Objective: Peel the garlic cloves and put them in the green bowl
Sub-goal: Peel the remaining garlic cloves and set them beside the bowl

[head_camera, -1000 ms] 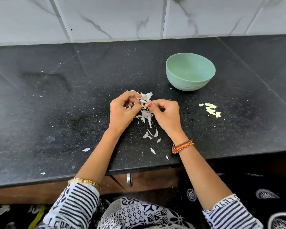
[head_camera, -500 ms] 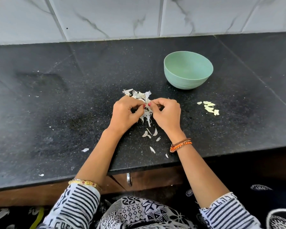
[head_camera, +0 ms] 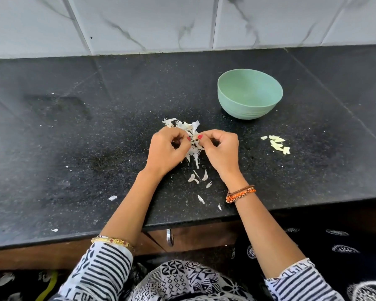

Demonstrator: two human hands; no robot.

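I'm pinching a garlic clove point(head_camera: 195, 139) between both thumbs, left hand point(head_camera: 168, 152) and right hand point(head_camera: 220, 152), peeling it over the skins point(head_camera: 190, 127); next I'm likely dropping it into the green bowl point(head_camera: 250, 109).

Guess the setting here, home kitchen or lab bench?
Most likely a home kitchen: a black speckled stone counter backed by marble-look wall tiles, a wooden cabinet with a metal handle below, and a green bowl beside garlic skins that both hands are working over.
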